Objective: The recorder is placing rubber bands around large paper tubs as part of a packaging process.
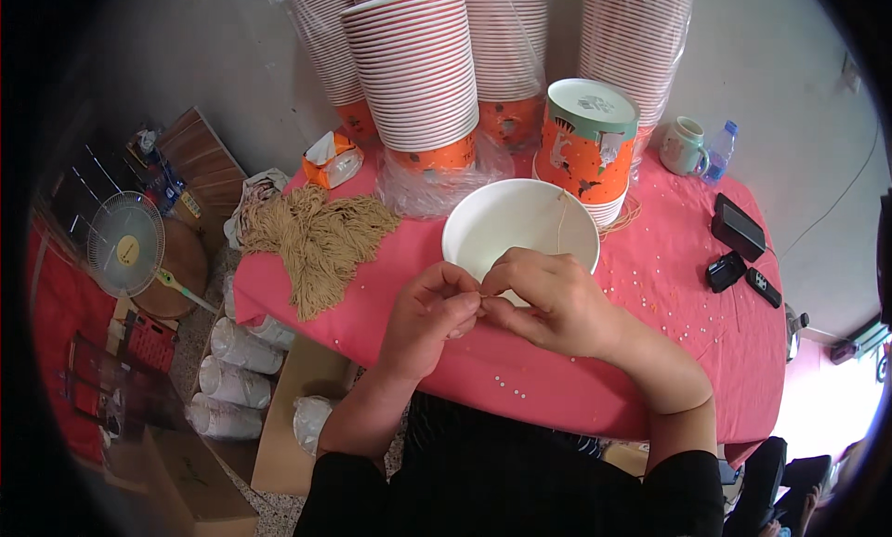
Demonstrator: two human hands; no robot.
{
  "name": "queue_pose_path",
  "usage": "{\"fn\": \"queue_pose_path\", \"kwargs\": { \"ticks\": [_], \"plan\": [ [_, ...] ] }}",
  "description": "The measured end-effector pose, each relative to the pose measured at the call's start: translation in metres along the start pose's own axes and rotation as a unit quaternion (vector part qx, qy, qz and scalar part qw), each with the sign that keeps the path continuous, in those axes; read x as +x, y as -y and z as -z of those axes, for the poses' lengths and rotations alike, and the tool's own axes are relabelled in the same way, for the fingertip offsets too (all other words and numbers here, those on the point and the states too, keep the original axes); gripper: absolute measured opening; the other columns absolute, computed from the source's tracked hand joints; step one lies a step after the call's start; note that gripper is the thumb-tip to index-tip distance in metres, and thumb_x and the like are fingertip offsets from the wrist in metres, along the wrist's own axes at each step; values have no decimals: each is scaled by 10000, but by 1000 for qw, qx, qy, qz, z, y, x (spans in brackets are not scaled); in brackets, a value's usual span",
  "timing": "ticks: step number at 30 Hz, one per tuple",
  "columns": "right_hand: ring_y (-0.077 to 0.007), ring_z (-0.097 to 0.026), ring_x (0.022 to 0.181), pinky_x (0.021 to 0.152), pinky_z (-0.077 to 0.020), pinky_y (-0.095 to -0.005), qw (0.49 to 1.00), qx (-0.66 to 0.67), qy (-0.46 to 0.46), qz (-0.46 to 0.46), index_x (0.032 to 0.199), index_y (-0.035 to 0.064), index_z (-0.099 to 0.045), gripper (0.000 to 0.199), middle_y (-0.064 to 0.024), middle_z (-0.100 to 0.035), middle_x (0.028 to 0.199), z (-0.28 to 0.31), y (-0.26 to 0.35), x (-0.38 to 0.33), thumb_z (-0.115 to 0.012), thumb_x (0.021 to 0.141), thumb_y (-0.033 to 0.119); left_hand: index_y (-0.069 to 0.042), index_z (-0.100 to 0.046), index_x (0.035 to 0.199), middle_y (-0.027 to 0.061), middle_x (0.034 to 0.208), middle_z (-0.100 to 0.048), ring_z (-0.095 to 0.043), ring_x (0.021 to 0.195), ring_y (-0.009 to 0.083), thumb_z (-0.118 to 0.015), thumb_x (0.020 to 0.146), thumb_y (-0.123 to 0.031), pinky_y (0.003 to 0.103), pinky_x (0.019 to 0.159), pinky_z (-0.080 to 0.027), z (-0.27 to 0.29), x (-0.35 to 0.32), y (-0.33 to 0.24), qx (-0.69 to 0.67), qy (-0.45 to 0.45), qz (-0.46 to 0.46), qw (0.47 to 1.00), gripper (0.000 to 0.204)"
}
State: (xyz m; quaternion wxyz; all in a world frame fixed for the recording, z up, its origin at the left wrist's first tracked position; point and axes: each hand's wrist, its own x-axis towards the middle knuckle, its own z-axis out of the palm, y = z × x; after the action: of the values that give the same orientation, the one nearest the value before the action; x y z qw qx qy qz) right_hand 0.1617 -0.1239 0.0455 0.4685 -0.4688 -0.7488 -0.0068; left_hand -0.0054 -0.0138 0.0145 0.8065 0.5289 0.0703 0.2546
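Both hands meet just over the near rim of a white paper bucket (483,212), fingertips almost touching. My left hand (429,321) pinches thumb to forefinger on a tiny bit of thin tan string. From the other side my right hand (553,300) pinches the same spot, its knuckles over the bucket's mouth. A length of the tan string (560,223) hangs from the bucket's far rim and passes behind the right hand. What exactly sits between the fingertips is mostly hidden. Several small white discs (511,387) lie on the pink tablecloth (576,388) near me.
A heap of tan strings (321,240) lies on the left. Tall stacks of paper buckets (413,72) line the back, beside an upturned orange bucket (590,151). To the right are a mug (684,147), a bottle (720,151) and a black case (738,226). A fan (127,244) stands left.
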Motion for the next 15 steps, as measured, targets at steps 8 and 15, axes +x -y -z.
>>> {"fn": "queue_pose_path", "kwargs": {
  "ticks": [8, 15],
  "plan": [
    [-258, -627, 672, 551, -487, -378, 996, -85, -6, 19, 854, 59, -600, 135, -73, -606, 774, 9, -1, 3, -699, 765, 40, -17, -579, 1023, -12, 856, -602, -513, 728, 10, -614, 905, -14, 175, 614, -416, -6, -2, -7, 165, -24, -45, 985, 123],
    [-280, -623, 685, 563, -484, -404, 991, -129, 27, 11, 846, 61, -591, 128, -80, -600, 757, 13, 1, 4, -685, 765, 92, -11, -622, 959, -28, 906, -614, -542, 752, 5, -629, 873, 48, 163, 621, -423, -6, -1, -5, 345, -43, -136, 928, 104]
  ]
}}
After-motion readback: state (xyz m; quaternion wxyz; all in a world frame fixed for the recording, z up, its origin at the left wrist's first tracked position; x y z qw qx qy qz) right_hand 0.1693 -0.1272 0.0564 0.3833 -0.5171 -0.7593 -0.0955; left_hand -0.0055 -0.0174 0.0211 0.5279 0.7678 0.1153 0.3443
